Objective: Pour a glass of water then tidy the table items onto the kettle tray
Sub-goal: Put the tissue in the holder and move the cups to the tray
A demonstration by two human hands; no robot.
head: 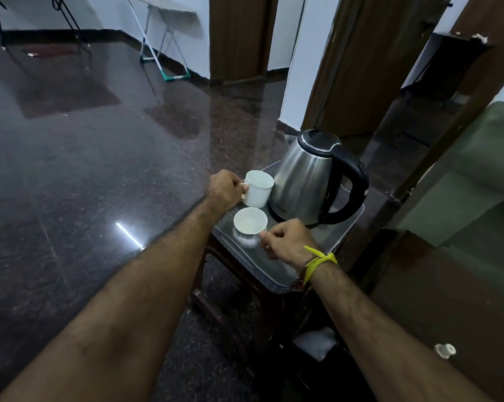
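Near cup (pixel 250 221) is in my right hand (pixel 285 242), grip pinched on its handle, sitting low over the front of the glass tray (pixel 277 275). It looks tipped toward me, so anything inside could slop out, though I can't tell if there's water in it. Far cup (pixel 258 189) is upright with my left hand (pixel 224 190) clenched around its handle, just beside the kettle (pixel 306 181). Swing either one carelessly and it clips the kettle or chips on the glass surface.
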